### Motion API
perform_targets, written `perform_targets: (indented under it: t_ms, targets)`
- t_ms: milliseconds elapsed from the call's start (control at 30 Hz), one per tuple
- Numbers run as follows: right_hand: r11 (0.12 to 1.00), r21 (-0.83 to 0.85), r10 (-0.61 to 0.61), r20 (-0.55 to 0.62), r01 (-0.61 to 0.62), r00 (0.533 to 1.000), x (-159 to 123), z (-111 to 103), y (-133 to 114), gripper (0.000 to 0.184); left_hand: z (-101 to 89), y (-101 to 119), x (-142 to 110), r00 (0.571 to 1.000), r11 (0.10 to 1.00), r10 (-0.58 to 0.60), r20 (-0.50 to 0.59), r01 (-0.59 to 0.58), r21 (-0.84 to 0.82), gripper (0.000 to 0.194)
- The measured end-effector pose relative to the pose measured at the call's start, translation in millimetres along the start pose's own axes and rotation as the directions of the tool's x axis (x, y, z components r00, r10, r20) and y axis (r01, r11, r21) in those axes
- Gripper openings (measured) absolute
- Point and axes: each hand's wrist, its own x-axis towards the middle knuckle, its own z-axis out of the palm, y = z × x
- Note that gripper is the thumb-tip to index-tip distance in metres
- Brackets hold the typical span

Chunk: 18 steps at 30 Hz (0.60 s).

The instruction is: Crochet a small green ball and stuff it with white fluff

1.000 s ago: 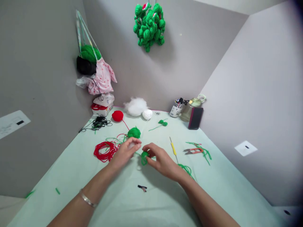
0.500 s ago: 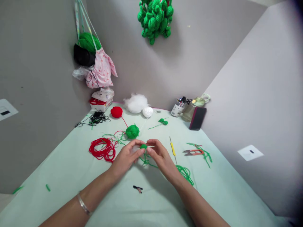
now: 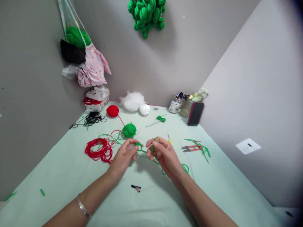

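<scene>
My left hand (image 3: 123,157) pinches a small green crochet piece (image 3: 139,145) between thumb and fingers. A little to the right, my right hand (image 3: 165,154) has its fingers curled round green yarn (image 3: 153,148); a strand runs between the two hands. A loose coil of the same yarn (image 3: 185,168) lies beside my right wrist, partly covered by it. Behind my right hand shows the top of a yellow-handled crochet hook (image 3: 169,141), its lower part hidden. The green yarn ball (image 3: 129,130) sits just beyond my left hand.
Red yarn loops (image 3: 98,149) lie left of my hands, orange thread snips (image 3: 192,148) to the right. A black clip-like item (image 3: 136,188) is in front. Along the back are a red ball (image 3: 112,111), white stuffing (image 3: 133,101), a can (image 3: 175,104) and a phone (image 3: 196,114).
My hands have moved apart. The right hand has drawn away from the crochet piece with yarn in its fingers, while the left keeps the piece. The camera view has shifted slightly.
</scene>
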Motion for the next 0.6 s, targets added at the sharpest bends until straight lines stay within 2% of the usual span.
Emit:
perform_targets:
  t_ms: [67,133,200,267,367,500,567,600]
  targets:
    - [0.998,-0.025,0.060,-0.035,-0.061,0.998,0,1,2,0.033,0.9,0,-1,1.000,1.000,-0.003,-0.008,0.003,0.004,0.027]
    - [0.976,-0.204,0.071,-0.035,-0.076,0.997,0,0,6,0.034,1.5,-1,-2,1.000,1.000,-0.003,-0.020,0.003,0.002,0.026]
    - [0.923,-0.378,0.093,0.046,-0.069,0.995,1,-1,12,0.033,1.9,-2,-2,1.000,1.000,-0.001,-0.020,0.001,-0.006,0.024]
    - [0.890,-0.453,0.123,0.116,-0.058,0.986,2,-2,16,0.037,2.1,-4,-2,1.000,1.000,-0.002,-0.014,0.002,-0.021,0.024]
    - [0.890,-0.449,0.120,0.080,-0.072,0.990,6,-4,20,0.045,1.5,-4,-2,0.999,0.997,-0.022,-0.033,0.019,-0.073,0.026]
    - [0.904,-0.418,0.114,0.036,-0.089,0.993,6,-5,14,0.048,-0.5,2,0,0.997,0.970,-0.061,-0.039,0.050,-0.237,0.025]
    - [0.917,-0.376,0.203,0.163,-0.129,0.966,1,-2,8,0.048,-0.6,4,1,0.997,0.944,-0.082,0.000,0.077,-0.321,0.018]
    - [0.922,-0.354,0.260,0.260,-0.159,0.930,-1,0,5,0.047,0.1,5,1,0.995,0.930,-0.093,0.022,0.095,-0.356,0.016]
